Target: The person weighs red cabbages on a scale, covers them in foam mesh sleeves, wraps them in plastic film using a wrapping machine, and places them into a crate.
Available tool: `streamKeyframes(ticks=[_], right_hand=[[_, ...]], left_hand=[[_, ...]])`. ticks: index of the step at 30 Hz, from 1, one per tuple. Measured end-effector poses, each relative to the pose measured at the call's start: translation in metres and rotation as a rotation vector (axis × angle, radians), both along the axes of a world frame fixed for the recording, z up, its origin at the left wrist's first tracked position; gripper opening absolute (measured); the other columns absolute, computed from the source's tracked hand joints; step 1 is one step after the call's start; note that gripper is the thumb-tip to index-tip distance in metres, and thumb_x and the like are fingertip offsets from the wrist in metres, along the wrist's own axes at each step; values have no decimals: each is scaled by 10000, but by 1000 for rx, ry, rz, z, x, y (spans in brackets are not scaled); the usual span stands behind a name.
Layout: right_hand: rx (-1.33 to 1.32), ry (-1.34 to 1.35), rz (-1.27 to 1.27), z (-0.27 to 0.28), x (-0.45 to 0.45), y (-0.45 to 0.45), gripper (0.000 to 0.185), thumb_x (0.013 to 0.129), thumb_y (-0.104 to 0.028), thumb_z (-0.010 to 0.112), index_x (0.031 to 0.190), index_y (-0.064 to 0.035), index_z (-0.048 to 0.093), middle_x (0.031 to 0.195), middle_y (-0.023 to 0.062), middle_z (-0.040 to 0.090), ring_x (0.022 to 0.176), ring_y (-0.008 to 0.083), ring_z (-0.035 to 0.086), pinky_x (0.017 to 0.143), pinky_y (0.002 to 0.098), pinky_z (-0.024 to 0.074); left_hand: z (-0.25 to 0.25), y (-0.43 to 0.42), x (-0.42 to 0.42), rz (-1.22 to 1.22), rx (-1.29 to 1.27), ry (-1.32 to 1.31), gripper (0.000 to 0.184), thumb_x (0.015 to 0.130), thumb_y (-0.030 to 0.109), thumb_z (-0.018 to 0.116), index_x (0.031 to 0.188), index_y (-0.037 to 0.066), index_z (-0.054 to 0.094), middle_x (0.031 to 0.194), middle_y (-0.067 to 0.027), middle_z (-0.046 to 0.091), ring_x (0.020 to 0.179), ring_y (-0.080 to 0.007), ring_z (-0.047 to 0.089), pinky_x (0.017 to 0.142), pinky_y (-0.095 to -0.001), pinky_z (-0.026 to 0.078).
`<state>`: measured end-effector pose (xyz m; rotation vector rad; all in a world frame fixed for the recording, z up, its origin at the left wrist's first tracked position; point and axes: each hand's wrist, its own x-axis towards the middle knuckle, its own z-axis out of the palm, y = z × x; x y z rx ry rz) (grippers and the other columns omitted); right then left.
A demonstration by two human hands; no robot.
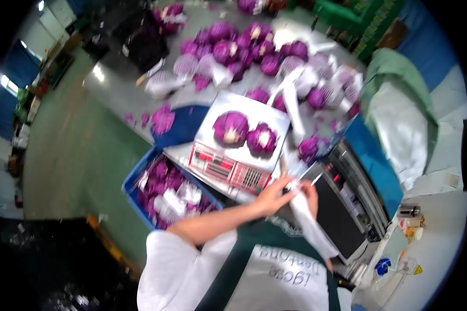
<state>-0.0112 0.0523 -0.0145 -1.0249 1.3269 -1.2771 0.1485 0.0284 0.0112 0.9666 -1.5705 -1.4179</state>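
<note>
Two purple cabbages [231, 128] rest side by side on the metal plate of a weighing scale [208, 129], whose red-framed display panel [228, 168] faces me. Just right of that panel, my left hand [276, 197] and my right hand [310, 197] meet with fingers pinched around the top of a white net sleeve [308, 223], which hangs down over my right forearm side. A black sealing machine [337, 212] with a small red light stands right beside the hands.
More cabbages [225, 52], some in white netting [186, 66], cover the steel table [114, 85]. A blue crate [140, 202] of purple leaves and netting stands at lower left. A green sack [399, 78] with white lining stands at right. Bottles [410, 211] lie beyond the machine.
</note>
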Motion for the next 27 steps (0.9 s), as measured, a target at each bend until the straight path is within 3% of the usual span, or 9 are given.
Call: streamKeyframes(ticks=[10,13,14,16,17,19,22,24,27], right_hand=[[-156,-118,-218,24,19,3,66,867,-81,621,851,-34,577,835,10,561,732,73,514,657,233,436],[-36,-455,-234,45,12,-4,210,975,-240,456,889,-61,525,782,22,551,675,85,500,655,260,440],[146,-836,-263,11,-4,-12,302,986,-309,412,947,-45,552,819,55,599,713,124,562,691,281,462],[221,-849,-113,38,3,-5,385,981,-364,399,1042,-20,560,915,90,630,817,183,603,775,330,479],[283,-902,9,27,-1,-4,436,978,-393,395,1098,-8,560,962,105,640,873,213,616,824,354,481],[434,-1139,219,37,-1,3,502,973,-425,396,1181,5,549,1024,127,648,938,243,628,877,375,483],[629,-599,238,85,12,17,478,948,-391,473,1208,5,536,1041,122,648,903,223,635,817,357,509],[533,-817,362,2,-13,15,424,923,-325,536,1192,3,536,1032,113,650,867,203,641,765,350,528],[17,-881,486,14,-35,-20,383,932,-296,507,1176,-3,551,1113,156,627,1030,276,611,914,418,476]], left_hand=[[6,-8,6,-120,266,132,229,822,172,705,918,9,575,923,-46,561,833,-99,541,734,-254,446],[19,-3,5,-55,146,198,136,851,125,667,906,24,593,816,12,556,743,-53,496,673,-214,411],[19,-3,4,-71,219,248,125,861,129,656,897,27,592,801,17,555,731,-52,490,669,-214,408],[16,-5,5,-97,365,346,113,880,138,634,879,34,590,772,27,553,707,-49,477,660,-213,401],[6,-12,8,-94,347,299,125,921,156,576,869,42,576,796,24,568,745,-57,515,672,-214,417],[1,-23,10,-157,692,762,146,949,204,542,957,59,551,858,-14,610,819,-120,597,743,-265,486],[27,-49,12,-201,851,1006,309,971,305,476,1132,46,528,1019,-113,635,968,-226,628,899,-376,502],[15,-52,16,-348,952,1046,403,983,354,429,1197,23,513,1100,-149,629,1028,-263,617,939,-411,482],[17,-42,19,-718,1267,1064,553,990,429,359,1301,-21,441,1227,-168,572,1093,-277,585,948,-417,468]])
